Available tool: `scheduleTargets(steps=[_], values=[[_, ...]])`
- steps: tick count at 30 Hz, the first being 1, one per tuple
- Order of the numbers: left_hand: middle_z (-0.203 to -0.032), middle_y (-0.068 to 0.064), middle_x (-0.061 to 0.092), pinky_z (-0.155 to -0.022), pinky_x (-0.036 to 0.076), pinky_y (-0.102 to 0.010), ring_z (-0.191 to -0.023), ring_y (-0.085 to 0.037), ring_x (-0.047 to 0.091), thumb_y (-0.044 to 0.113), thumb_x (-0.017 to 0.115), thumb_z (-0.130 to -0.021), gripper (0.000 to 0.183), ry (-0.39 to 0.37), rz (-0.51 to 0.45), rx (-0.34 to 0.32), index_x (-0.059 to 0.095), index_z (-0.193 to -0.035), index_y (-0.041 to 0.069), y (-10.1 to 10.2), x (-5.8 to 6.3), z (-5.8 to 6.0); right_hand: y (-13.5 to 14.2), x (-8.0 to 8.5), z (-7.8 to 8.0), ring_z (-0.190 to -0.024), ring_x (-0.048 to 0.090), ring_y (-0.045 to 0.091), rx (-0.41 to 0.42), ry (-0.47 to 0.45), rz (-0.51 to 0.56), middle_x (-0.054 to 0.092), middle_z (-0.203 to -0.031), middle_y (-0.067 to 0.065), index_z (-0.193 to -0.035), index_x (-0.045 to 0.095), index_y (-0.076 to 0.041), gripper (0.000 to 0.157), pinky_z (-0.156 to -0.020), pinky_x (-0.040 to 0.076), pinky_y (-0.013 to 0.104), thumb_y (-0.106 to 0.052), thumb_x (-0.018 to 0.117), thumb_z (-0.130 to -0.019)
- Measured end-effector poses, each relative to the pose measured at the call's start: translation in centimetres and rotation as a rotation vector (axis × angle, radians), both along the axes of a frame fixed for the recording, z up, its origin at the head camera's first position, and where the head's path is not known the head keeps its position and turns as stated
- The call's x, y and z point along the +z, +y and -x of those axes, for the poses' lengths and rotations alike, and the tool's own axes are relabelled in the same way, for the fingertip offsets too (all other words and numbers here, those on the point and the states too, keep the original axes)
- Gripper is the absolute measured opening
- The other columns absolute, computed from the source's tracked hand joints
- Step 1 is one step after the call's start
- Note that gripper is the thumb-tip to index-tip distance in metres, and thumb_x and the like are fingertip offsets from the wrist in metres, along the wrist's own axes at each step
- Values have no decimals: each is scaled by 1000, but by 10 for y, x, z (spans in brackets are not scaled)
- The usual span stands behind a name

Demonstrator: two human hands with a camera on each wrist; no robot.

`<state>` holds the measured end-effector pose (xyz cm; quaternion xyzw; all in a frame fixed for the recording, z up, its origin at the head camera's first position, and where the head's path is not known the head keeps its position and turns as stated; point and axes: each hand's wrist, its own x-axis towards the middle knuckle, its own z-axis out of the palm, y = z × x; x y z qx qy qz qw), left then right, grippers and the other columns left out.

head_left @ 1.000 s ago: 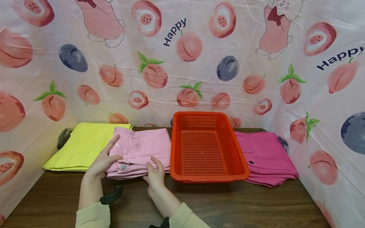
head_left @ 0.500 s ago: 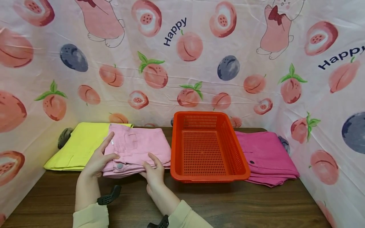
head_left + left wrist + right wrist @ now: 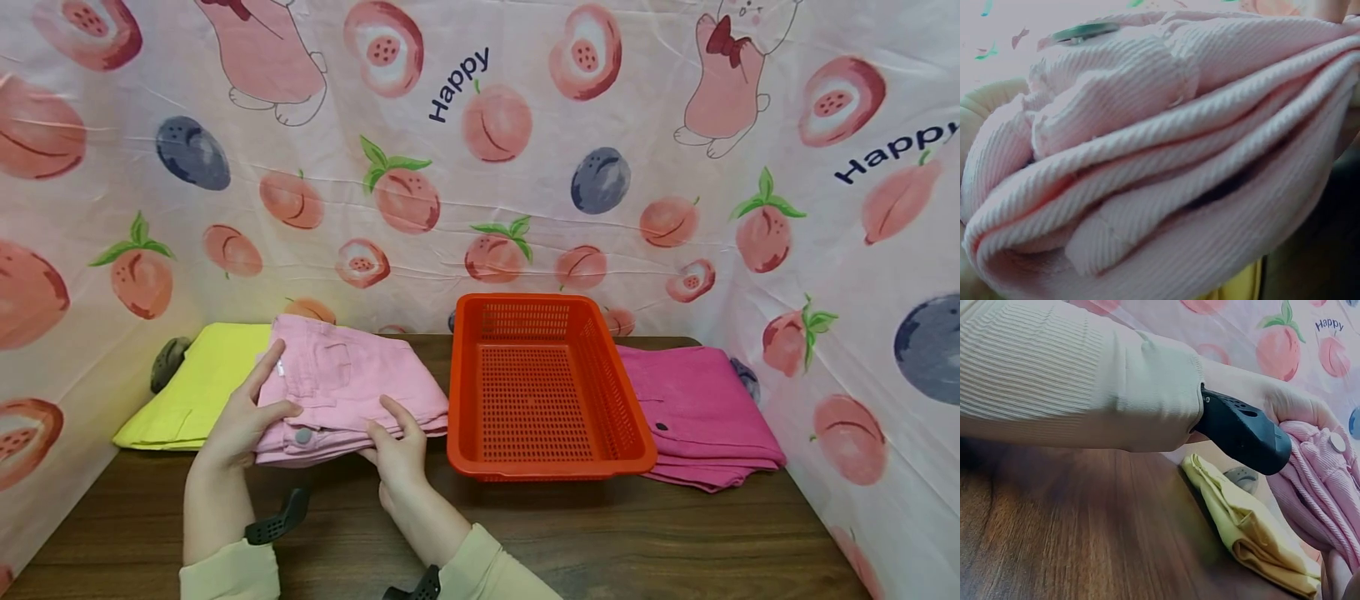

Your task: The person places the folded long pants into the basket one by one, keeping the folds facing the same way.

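Folded pink trousers [image 3: 337, 383] with a metal button at the front corner are held between both hands. My left hand [image 3: 236, 421] grips their left end, thumb on top near the button. My right hand [image 3: 399, 454] pinches the front edge, with fingers on top and the thumb underneath. In the left wrist view, the layered folds of the pink trousers [image 3: 1166, 150] fill most of the picture, and their underside sags. The trousers overlap the right part of folded yellow trousers [image 3: 195, 383] in the head view.
An orange plastic basket [image 3: 459, 400] stands right of the pink trousers. Folded magenta trousers [image 3: 705, 408] lie beyond it, partly hidden by its side. The wooden table [image 3: 600, 533] is bounded behind and at both sides by a fruit-print cloth [image 3: 450, 192].
Both hands have moved left with the pink trousers, the left hand further. The trousers have turned slightly, their left end shifting back, and now cover more of the yellow pair.
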<state>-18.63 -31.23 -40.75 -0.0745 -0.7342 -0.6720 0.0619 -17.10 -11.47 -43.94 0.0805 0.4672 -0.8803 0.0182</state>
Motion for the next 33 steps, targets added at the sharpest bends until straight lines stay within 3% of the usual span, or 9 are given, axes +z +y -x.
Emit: scheduleTargets(steps=[3,6,15,28,33], values=[[-160,-2,-1,-99,24,-15,-137,-15,4,-9,62,-84,91,20,-14,-2,18,-154,29,-1,3,-2,-1,4,0,-75,57,17,11,1,-7,41,-128,11,-117,67,-4,39,-68,55,36,12,63,-81],[-160,-1,0,-88,33,-10,-134,-15,8,-10,62,-84,91,40,-34,1,19,-154,29,-2,7,-5,-2,8,1,-74,57,17,18,4,-9,43,-125,11,-115,68,-5,39,-66,55,34,13,63,-81],[-159,-2,8,-88,36,-11,-130,-16,16,-20,58,-80,92,152,-127,-5,23,-154,23,-1,17,-13,-3,20,-1,-72,58,17,31,40,-9,48,-118,11,-114,69,-4,39,-63,55,35,15,62,-80],[-159,-1,6,-91,35,-10,-135,-14,11,-26,53,-78,93,223,-188,16,25,-153,20,1,28,-19,-1,35,0,-69,55,15,61,91,-22,43,-126,10,-114,69,-5,39,-61,54,32,14,63,-81],[-158,-4,8,-87,41,-13,-131,-18,16,-29,51,-77,93,263,-242,7,26,-153,18,8,35,-23,4,42,0,-69,56,15,70,123,-40,44,-127,9,-114,69,-6,38,-62,55,32,12,63,-82]])
